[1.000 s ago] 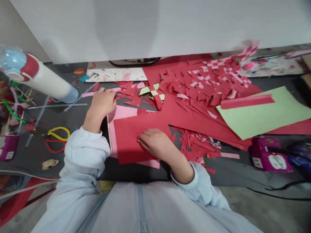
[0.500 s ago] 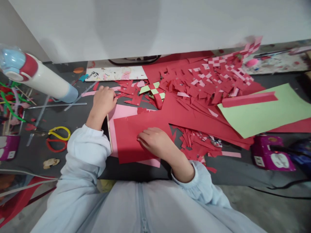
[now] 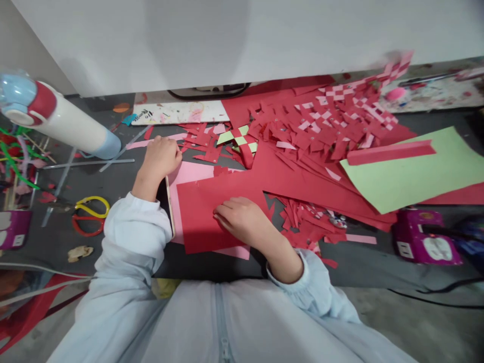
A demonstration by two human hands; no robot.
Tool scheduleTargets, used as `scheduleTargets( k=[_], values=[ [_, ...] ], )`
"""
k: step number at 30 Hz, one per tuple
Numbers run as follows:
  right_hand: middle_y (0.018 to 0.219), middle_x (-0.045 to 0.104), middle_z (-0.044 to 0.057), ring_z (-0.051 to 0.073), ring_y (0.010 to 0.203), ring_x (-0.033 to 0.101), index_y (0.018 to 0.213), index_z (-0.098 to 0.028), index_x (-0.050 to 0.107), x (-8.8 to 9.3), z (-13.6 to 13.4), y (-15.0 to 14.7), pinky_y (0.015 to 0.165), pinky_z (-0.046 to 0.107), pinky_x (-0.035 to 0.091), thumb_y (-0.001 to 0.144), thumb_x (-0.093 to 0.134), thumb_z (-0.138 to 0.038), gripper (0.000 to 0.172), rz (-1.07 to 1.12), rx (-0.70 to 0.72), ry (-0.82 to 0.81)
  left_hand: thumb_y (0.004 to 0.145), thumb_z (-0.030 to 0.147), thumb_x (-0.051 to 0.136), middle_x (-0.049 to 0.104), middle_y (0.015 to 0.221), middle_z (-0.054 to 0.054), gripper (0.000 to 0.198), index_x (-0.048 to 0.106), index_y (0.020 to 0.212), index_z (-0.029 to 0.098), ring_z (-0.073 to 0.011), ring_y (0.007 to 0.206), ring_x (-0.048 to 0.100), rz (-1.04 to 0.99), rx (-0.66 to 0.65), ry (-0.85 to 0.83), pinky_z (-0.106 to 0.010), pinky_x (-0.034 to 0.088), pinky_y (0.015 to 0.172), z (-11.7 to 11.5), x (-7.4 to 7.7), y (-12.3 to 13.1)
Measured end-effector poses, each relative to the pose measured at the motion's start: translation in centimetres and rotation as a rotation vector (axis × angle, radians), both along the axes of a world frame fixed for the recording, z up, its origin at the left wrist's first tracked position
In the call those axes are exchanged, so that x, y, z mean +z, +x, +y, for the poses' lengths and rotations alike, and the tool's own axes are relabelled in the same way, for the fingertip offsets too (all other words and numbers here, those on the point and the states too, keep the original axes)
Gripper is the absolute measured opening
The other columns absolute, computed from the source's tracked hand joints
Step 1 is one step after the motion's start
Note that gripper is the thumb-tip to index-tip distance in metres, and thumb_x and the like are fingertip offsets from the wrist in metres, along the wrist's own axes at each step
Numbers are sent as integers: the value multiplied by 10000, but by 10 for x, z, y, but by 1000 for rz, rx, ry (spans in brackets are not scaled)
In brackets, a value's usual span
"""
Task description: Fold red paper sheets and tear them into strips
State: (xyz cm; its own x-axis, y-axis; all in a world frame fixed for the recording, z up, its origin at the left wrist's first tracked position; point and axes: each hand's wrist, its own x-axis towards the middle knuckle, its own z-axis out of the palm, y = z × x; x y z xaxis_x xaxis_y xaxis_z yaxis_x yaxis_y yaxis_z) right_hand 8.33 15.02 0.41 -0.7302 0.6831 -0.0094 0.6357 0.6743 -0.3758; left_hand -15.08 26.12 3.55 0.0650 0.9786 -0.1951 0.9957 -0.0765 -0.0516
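Note:
A red paper sheet (image 3: 207, 227) lies flat over a pink sheet (image 3: 192, 172) near the front edge of the dark table. My right hand (image 3: 240, 218) rests on the red sheet, its fingers bent and close together; whether they pinch anything is hidden. My left hand (image 3: 163, 157) is curled at the pink sheet's upper left corner, above a thin pale-edged object (image 3: 171, 214) along its left side. What the left fingers hold, if anything, cannot be seen. Red cut paper pieces (image 3: 202, 143) lie just beyond.
A white bottle (image 3: 81, 123) and scissors (image 3: 88, 217) lie on the left. Woven red and pink strips (image 3: 321, 121) are heaped at the back right. A green sheet (image 3: 408, 176) and a purple box (image 3: 427, 237) are on the right.

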Motion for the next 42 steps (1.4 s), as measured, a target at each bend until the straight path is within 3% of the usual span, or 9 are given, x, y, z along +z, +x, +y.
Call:
scheduleTargets(
  k=[6,14,18,23,29,35,42],
  values=[
    [781,685,71,165,697,521,846,-160,686,-1,0,0,667,323,278,985,439,-227,291,5,-4,-10,822,288,513,742,963,-116,246,729,854,174,-295,943,660,-49,5,-86,-371,472,809,-16,21,-13],
    [774,673,76,170,704,519,861,-153,686,2,-1,1,670,320,283,982,448,-233,278,-11,2,-22,839,246,485,734,973,-146,256,715,903,153,-332,985,654,63,31,-125,-392,476,807,-28,18,-16],
    [790,677,80,172,713,523,872,-152,686,4,0,1,675,320,288,985,437,-239,287,-20,2,-31,856,246,468,718,1046,-160,279,713,953,153,-345,1052,623,92,61,-106,-423,473,859,-32,26,-12],
    [803,679,84,173,726,533,867,-149,682,6,0,1,681,320,291,989,425,-248,301,-37,1,-52,834,240,502,720,985,-134,235,708,911,160,-309,996,633,100,-6,-147,-386,475,821,-44,39,-1],
    [832,684,86,184,762,565,907,-147,677,11,0,1,695,320,306,995,403,-263,310,-70,10,-80,834,211,531,726,916,-102,169,694,839,165,-259,911,648,41,-163,-229,-348,481,763,-65,41,23],
    [906,700,100,208,853,617,975,-137,678,18,1,-1,715,319,334,989,415,-266,293,-127,2,-96,812,91,491,723,892,-101,194,671,852,153,-247,888,655,7,-228,-236,-334,467,723,-95,44,43],
    [917,695,116,249,876,639,996,-128,667,37,-18,2,689,335,365,961,484,-278,239,-193,-41,-72,829,164,566,704,861,-94,98,643,890,160,-249,838,656,-38,-293,-239,-337,479,709,-139,45,58]
  ],
)
